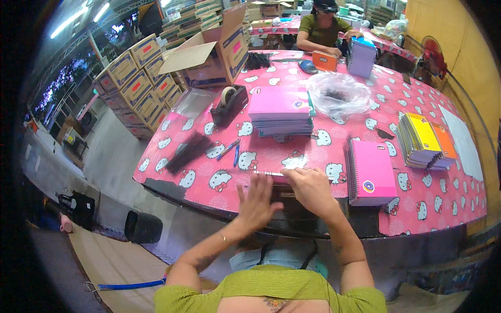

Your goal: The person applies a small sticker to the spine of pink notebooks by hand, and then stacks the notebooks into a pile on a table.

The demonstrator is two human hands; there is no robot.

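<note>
the left hand point(257, 202), blurred, has its fingers extended and spread apart at a thin, pinkish spiral-bound notebook point(275, 176) seen nearly edge-on near the table's front edge; it grips nothing visible. the right hand point(311, 190) has its fingers bent together at the notebook's right end; i cannot tell how firmly they close. two slim blue pens point(236, 156) lie just beyond, and a tall stack of pink spiral-bound notebooks point(371, 172) sits to the right.
</note>
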